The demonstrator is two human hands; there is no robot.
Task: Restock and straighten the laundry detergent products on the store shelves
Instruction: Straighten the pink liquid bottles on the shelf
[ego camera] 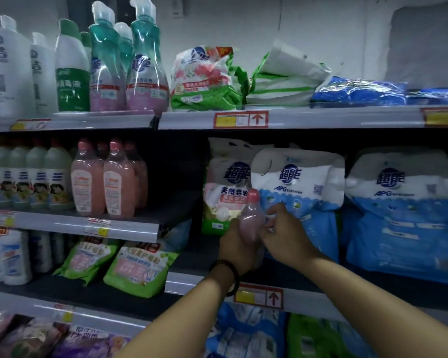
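A pink detergent bottle (251, 218) with a red cap is held upright in front of the middle shelf. My left hand (234, 248) grips its lower body from the left, a dark band on that wrist. My right hand (286, 232) holds it from the right, fingers curled at its shoulder. Matching pink bottles (106, 182) stand in a row on the middle shelf to the left, beside an unfilled dark gap. Behind the held bottle stand a pink-and-green detergent bag (223, 187) and a blue-and-white bag (300, 182).
The top shelf (321, 117) carries teal-capped bottles (145, 73), white and green bottles, a floral bag (204, 78) and blue packs. Green pouches (137, 270) lie on the lower left shelf. More blue bags (404, 218) fill the right.
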